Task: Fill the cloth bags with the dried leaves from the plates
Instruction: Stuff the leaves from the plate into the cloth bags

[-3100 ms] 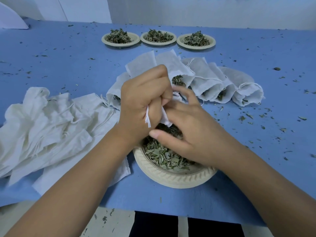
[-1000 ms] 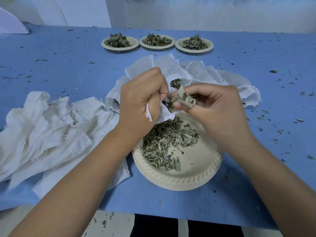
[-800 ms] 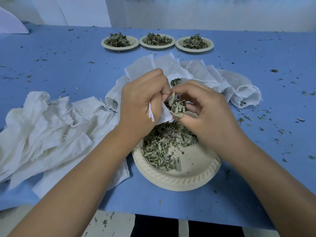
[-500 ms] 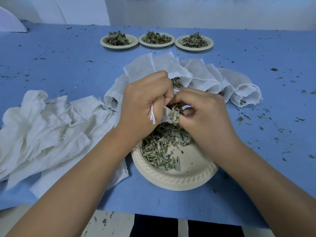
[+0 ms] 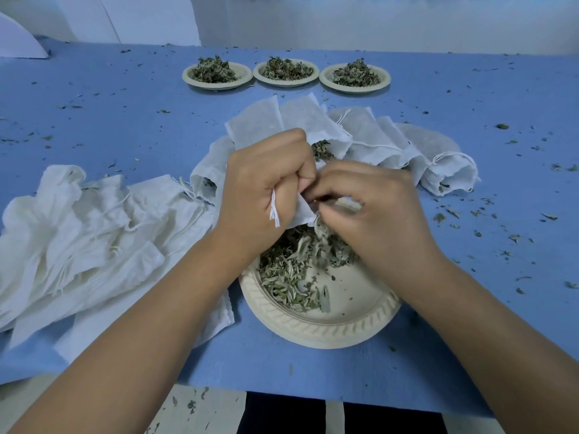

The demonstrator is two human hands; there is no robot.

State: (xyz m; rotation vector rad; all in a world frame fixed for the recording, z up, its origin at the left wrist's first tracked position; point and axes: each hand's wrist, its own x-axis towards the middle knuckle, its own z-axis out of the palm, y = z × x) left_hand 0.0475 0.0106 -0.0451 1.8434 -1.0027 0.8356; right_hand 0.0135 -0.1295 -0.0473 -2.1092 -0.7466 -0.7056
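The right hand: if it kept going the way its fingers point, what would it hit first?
Probably the cloth bag gripped by the left hand: the right hand points its fingertips left at the bag's mouth, apparently touching it. Depth is unclear.

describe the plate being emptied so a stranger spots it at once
Start at the near edge of the blue table, right of the heap of flat white bags. The cream plate with a ribbed rim lies there, under the right hand. Unlike the three heaped plates at the back, it is alone and half bare.
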